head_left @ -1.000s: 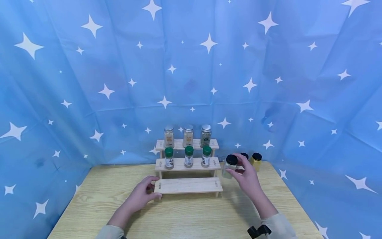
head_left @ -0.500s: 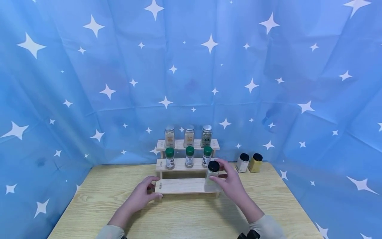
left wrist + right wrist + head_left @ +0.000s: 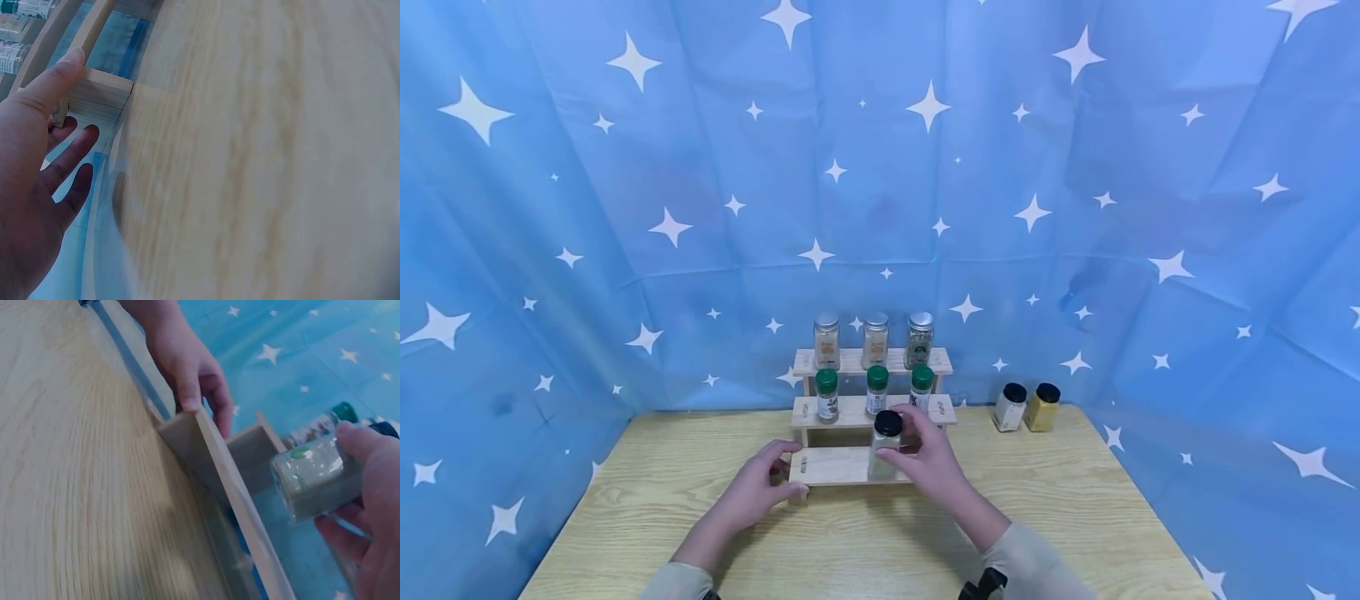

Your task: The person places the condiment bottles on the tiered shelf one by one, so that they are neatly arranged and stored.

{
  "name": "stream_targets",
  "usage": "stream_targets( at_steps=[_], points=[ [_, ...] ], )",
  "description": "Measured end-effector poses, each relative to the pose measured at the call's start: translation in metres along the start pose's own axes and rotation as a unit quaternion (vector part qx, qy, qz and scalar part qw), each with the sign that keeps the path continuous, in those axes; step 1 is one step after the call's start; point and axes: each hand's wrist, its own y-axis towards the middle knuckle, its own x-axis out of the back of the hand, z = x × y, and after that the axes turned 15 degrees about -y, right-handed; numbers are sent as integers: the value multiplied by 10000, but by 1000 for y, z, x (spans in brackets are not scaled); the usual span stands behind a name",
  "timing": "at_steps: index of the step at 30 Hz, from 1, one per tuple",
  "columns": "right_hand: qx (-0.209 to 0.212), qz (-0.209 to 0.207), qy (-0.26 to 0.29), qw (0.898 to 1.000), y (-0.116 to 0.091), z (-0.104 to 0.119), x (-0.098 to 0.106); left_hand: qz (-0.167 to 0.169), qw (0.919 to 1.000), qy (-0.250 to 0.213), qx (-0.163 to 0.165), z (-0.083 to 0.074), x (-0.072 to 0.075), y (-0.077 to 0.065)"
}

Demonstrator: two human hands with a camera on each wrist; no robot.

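Observation:
My right hand [image 3: 931, 462] holds a clear spice jar [image 3: 884, 450] with a black lid between thumb and fingers. In the head view the jar is in front of the bottom step of a three-step wooden rack [image 3: 831, 467]; the right wrist view shows a gap between its base and the board. Pale contents show through the jar's wall [image 3: 315, 472]. At the rack's left end, my left hand [image 3: 758, 487] grips the bottom step, thumb at the front and fingers behind. The left wrist view shows the thumb [image 3: 59, 78] lying on the wood.
Green-capped bottles [image 3: 827, 395] stand on the middle step, one partly hidden by my right hand. Silver-capped jars [image 3: 876, 342] line the top step. Right of the rack, a white-filled jar [image 3: 1010, 408] and a yellow-filled jar [image 3: 1042, 408] stand on the table. A starry blue curtain [image 3: 880, 208] hangs behind.
My right hand has carried the black-lidded spice jar leftward from beside the rack to over the middle of the bottom step. The left hand has stayed on the rack's left end.

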Motion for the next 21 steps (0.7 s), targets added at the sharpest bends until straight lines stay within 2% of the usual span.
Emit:
stream_targets(
  at_steps=[9, 21],
  points=[
    [117, 422, -88, 9990, 12, 18, -28, 60, 9999, 94, -122, 2, 1, 2],
    [628, 367, -22, 9973, 22, 31, -62, 70, 9997, 202, -128, 1, 2, 2]
  ],
)
